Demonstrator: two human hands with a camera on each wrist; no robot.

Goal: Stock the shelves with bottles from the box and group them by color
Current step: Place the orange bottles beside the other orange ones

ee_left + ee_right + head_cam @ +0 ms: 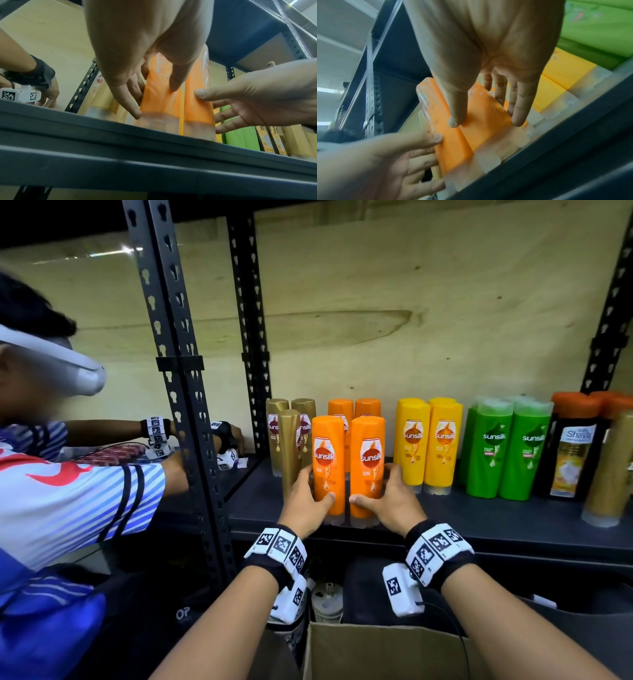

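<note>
Placement step: left hand point(310, 501) and right hand point(387, 501) each hold a grip, thumb in front and fingers wrapped, on one orange bottle point(329, 470) upright on the shelf point(479, 518) front; next, probably seat both against the rear orange pair, release.

Left hand point(145, 54) grips left orange bottle point(161, 97); right hand point(257, 97) grips right orange bottle point(197, 105); both upright at shelf point(120, 135) front edge.
</note>
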